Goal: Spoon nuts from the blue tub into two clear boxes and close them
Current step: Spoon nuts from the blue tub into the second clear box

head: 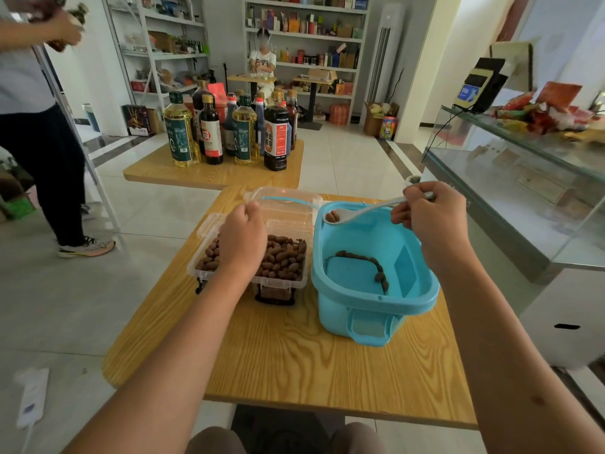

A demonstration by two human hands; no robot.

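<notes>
Now the right hand (432,217) pinches the thin handle of a white spoon (360,213), and the bowl of the spoon sticks out to the left of that hand, over the far rim of the blue tub (376,299). A few nuts (332,217) sit in the spoon. Below that hand, only a thin line of nuts is left on the tub floor. The left hand (244,237) is curled over the clear boxes (281,276), but I cannot tell if it grips anything. The boxes sit just left of the tub and look nearly full, with their lids (284,199) tipped open past the left hand. The nuts look small, hard and light, so they could roll off a tilted spoon. I think the spoon should stay level, held far back on its handle. The boxes look thin and bendy, so the lids are best pushed down at the edges.
</notes>
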